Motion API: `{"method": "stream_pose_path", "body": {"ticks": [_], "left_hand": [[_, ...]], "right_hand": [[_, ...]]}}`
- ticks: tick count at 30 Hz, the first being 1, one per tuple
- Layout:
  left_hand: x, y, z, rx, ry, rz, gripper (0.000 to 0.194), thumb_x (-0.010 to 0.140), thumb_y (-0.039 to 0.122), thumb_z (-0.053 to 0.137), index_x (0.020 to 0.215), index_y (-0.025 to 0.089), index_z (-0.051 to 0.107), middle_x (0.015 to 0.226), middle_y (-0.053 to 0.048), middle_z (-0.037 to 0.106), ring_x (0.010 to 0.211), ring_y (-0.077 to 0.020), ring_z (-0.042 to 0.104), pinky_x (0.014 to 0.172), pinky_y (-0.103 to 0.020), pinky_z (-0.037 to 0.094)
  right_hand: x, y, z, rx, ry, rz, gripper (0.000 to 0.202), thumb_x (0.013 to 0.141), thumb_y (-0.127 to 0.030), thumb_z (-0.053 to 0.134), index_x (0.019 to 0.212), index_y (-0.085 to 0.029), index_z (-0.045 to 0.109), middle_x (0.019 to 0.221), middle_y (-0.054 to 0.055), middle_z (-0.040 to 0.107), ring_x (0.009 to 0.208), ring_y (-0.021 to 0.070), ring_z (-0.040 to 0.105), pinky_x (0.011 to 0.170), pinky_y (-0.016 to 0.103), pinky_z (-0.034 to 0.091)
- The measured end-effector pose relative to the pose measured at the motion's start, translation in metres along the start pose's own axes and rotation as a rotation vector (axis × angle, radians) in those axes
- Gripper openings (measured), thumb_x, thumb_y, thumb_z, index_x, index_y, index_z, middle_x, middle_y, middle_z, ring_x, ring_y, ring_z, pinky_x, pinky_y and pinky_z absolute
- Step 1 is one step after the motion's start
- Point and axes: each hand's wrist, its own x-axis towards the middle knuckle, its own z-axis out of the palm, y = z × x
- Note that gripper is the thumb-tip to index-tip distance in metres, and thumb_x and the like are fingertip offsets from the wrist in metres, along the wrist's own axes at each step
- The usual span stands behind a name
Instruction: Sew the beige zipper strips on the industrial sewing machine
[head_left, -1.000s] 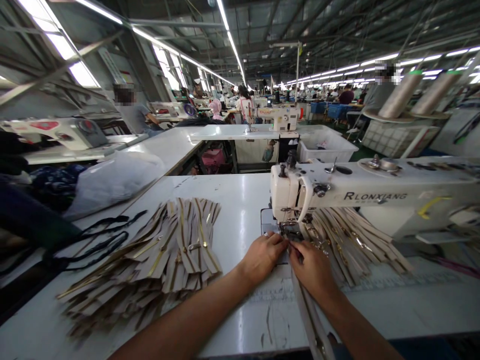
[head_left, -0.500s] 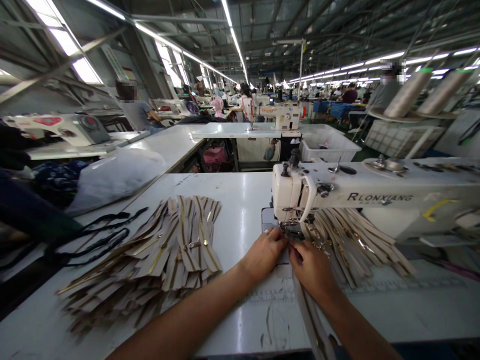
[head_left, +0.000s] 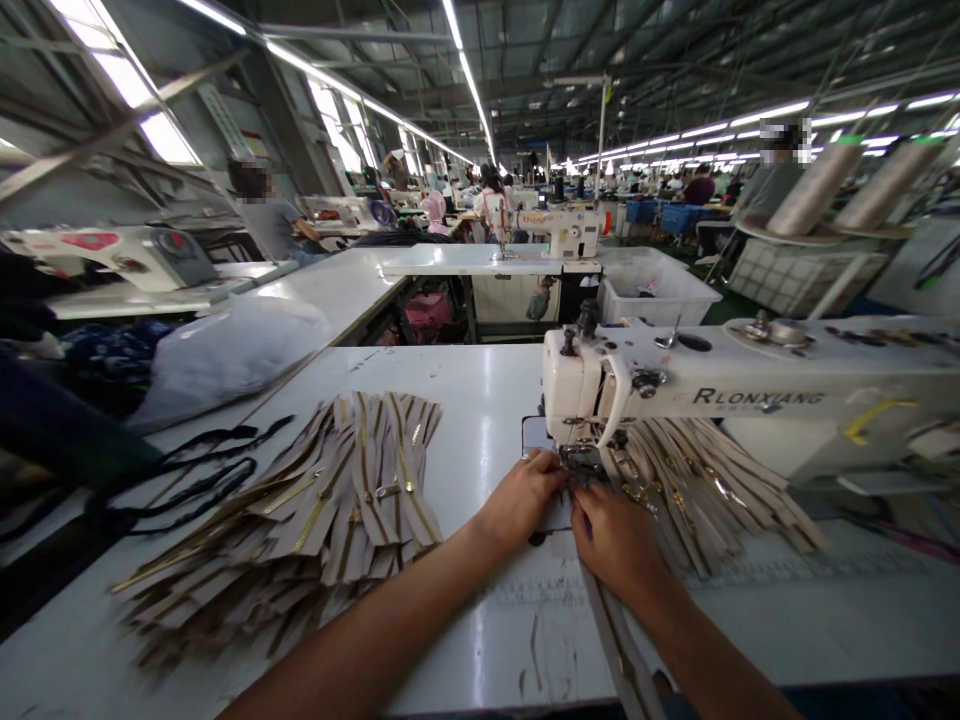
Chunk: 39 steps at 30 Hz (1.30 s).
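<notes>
With the sewing machine [head_left: 712, 390] taken as reference, a white plastic bag [head_left: 236, 345] is located at far left, beyond the left pile of zipper strips [head_left: 311, 510], which is fanned on the worktop [head_left: 487, 625] well apart from the machine head. The left hand [head_left: 523, 500] is positioned just in front of the machine's presser foot [head_left: 581, 460], slightly to its left; its fingers are drawn together, but whether material is pinched between them cannot be told. It has been shifted slightly leftward over the last half second. The zipper strip [head_left: 618, 637] being worked is located in front of the machine, its far end hidden under the hands. The right hand [head_left: 616, 535] is placed over it, near the presser foot. This hand has been turned flatter, so that the previously visible thumb is now concealed; from this, the strip is judged to be under adjustment or guidance at the foot. Its fingers are held together, their grip hidden. The strip's long axis is directed from the foot toward the worktop's near edge, slanting rightward. The right pile of zipper strips [head_left: 697, 485] is laid beneath and before the machine arm.
</notes>
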Motion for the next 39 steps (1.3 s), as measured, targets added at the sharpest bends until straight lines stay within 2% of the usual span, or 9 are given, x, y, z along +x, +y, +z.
{"method": "stream_pose_path", "body": {"ticks": [3, 12, 21, 28, 33, 39], "left_hand": [[0.001, -0.001, 0.000, -0.003, 0.000, -0.001, 0.019, 0.093, 0.012, 0.049, 0.097, 0.015, 0.067, 0.097, -0.007, 0.059, 0.096, -0.0197, 0.052, 0.086, -0.031, 0.049], [0.002, -0.007, -0.001, -0.034, 0.002, 0.048, 0.018, 0.093, 0.013, 0.051, 0.096, 0.017, 0.068, 0.098, -0.006, 0.062, 0.096, -0.0187, 0.055, 0.088, -0.030, 0.048], [-0.008, 0.001, 0.000, -0.021, 0.044, -0.027, 0.018, 0.092, 0.018, 0.054, 0.102, 0.016, 0.069, 0.102, -0.007, 0.064, 0.098, -0.0211, 0.057, 0.090, -0.033, 0.049], [-0.003, -0.001, 0.000, -0.005, 0.051, -0.060, 0.017, 0.092, 0.017, 0.055, 0.099, 0.016, 0.071, 0.101, -0.007, 0.065, 0.097, -0.0207, 0.058, 0.090, -0.032, 0.050], [-0.001, 0.000, -0.003, 0.007, 0.033, -0.049, 0.017, 0.093, 0.018, 0.054, 0.095, 0.015, 0.071, 0.098, -0.007, 0.065, 0.095, -0.0203, 0.059, 0.088, -0.030, 0.051], [-0.003, 0.000, -0.006, 0.000, 0.028, 0.034, 0.027, 0.096, 0.020, 0.048, 0.118, 0.018, 0.062, 0.104, -0.009, 0.061, 0.098, -0.0206, 0.056, 0.087, -0.033, 0.050]], "right_hand": [[0.001, -0.001, -0.002, -0.029, -0.001, -0.011, 0.032, 0.090, -0.016, 0.043, 0.116, -0.016, 0.062, 0.095, 0.006, 0.067, 0.075, 0.0183, 0.065, 0.062, 0.028, 0.044], [0.004, -0.003, -0.003, -0.057, -0.024, -0.030, 0.032, 0.091, -0.015, 0.042, 0.115, -0.014, 0.063, 0.089, 0.006, 0.066, 0.075, 0.0195, 0.065, 0.061, 0.029, 0.046], [0.004, -0.004, -0.001, -0.045, -0.021, -0.004, 0.034, 0.093, -0.018, 0.038, 0.119, -0.016, 0.060, 0.090, 0.006, 0.066, 0.076, 0.0195, 0.065, 0.060, 0.029, 0.047], [0.004, -0.002, 0.001, -0.024, -0.040, 0.018, 0.036, 0.093, -0.017, 0.038, 0.124, -0.016, 0.057, 0.100, 0.006, 0.067, 0.081, 0.0190, 0.065, 0.065, 0.029, 0.048], [0.003, -0.003, -0.002, -0.015, -0.043, 0.014, 0.033, 0.093, -0.016, 0.040, 0.119, -0.017, 0.060, 0.098, 0.006, 0.067, 0.082, 0.0183, 0.065, 0.066, 0.028, 0.048], [0.000, -0.002, -0.009, 0.023, -0.048, 0.023, 0.030, 0.095, -0.018, 0.038, 0.109, -0.016, 0.064, 0.096, 0.007, 0.067, 0.082, 0.0193, 0.065, 0.068, 0.028, 0.048]]}}
